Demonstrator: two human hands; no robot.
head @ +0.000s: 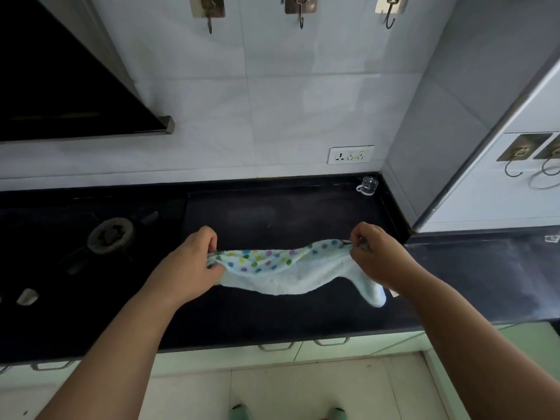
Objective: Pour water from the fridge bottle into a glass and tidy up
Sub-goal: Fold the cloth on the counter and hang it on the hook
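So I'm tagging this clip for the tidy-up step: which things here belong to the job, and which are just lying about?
In the job:
dotted cloth, gripped by left hand and right hand
glass in the countertop corner

Lying about:
gas burner
wall hooks
socket

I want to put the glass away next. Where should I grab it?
The glass lies on its side in the counter's back right corner, handle toward the left. Reach from the front and left, pinching that handle; walls block the back and right.
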